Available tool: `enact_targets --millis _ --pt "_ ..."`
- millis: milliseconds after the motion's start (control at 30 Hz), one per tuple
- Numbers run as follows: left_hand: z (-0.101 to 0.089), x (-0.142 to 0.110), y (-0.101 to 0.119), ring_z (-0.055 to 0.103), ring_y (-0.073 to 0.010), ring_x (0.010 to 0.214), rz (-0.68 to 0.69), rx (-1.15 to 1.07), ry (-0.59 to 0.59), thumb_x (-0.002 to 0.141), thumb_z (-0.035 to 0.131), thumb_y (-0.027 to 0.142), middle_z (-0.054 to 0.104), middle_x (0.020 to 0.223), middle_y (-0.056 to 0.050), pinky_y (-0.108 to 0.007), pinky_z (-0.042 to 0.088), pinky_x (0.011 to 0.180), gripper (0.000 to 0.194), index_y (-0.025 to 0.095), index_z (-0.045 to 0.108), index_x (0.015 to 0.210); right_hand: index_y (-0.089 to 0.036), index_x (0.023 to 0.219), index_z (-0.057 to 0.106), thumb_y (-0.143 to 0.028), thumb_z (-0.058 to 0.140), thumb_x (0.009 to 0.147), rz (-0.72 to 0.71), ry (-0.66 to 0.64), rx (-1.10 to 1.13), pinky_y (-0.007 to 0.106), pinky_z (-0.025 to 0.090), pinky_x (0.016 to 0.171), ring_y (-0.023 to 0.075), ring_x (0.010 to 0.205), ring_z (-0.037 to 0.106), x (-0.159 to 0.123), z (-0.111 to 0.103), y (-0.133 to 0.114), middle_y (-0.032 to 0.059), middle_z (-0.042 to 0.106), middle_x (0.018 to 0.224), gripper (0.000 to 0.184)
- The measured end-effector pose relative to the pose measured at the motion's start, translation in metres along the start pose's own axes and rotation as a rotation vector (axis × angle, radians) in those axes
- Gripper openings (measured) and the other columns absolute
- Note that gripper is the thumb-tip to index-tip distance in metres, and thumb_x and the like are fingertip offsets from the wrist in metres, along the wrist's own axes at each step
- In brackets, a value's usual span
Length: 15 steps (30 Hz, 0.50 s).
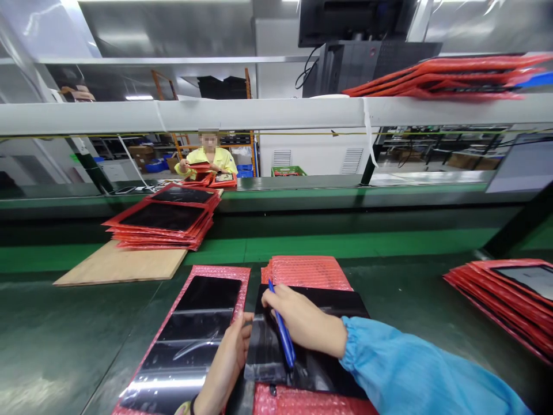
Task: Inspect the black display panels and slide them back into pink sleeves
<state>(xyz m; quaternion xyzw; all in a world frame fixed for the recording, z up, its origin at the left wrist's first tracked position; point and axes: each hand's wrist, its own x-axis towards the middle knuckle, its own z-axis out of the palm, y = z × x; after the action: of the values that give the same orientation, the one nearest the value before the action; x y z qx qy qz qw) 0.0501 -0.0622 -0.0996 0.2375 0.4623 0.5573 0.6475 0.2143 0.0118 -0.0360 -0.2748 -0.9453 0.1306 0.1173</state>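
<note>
A black flat screen panel [328,300] with glossy clear film on its left part lies in front of me on red bubble-wrap bags [306,271]. My left hand [238,340] grips the panel's left edge, with its fingertips partly hidden at the rim. Over the panel's upper left part, my right hand [298,317] is closed around a blue pen [283,334]. The pen slants across the panel. To the left, a second glossy black panel [194,323] rests on a pink bubble-wrap bag [245,282].
A stack of red-wrapped panels [164,216] sits on a wooden board [125,265] at the back left. Another red stack [510,300] is at the right. More red bags [440,78] lie on the overhead shelf [259,115]. Across the bench, a person in yellow [224,158] handles red bags.
</note>
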Motion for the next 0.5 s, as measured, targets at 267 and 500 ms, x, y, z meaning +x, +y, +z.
enact_targets --millis 267,500 --pt "0.0 0.001 -0.005 0.057 -0.0139 0.049 0.022 0.038 0.035 0.056 0.082 0.049 0.058 0.051 0.004 -0.024 0.038 0.048 0.038 0.018 0.061 0.065 -0.013 0.108 0.052 -0.002 0.041 0.085 0.153 0.141 0.01 0.035 0.047 0.074 0.0237 0.085 0.056 -0.013 -0.009 0.024 0.0131 0.058 0.095 0.028" --pt "-0.01 0.002 -0.01 0.068 -0.0195 0.081 0.039 0.115 0.2 0.051 0.086 0.033 0.073 0.082 -0.003 -0.026 0.05 0.075 0.035 0.02 0.069 0.079 -0.02 0.107 0.057 -0.019 0.053 0.09 -0.204 -0.014 0.019 0.03 0.045 0.091 0.0228 0.105 0.057 -0.066 -0.004 -0.035 0.0094 0.063 0.112 0.018"
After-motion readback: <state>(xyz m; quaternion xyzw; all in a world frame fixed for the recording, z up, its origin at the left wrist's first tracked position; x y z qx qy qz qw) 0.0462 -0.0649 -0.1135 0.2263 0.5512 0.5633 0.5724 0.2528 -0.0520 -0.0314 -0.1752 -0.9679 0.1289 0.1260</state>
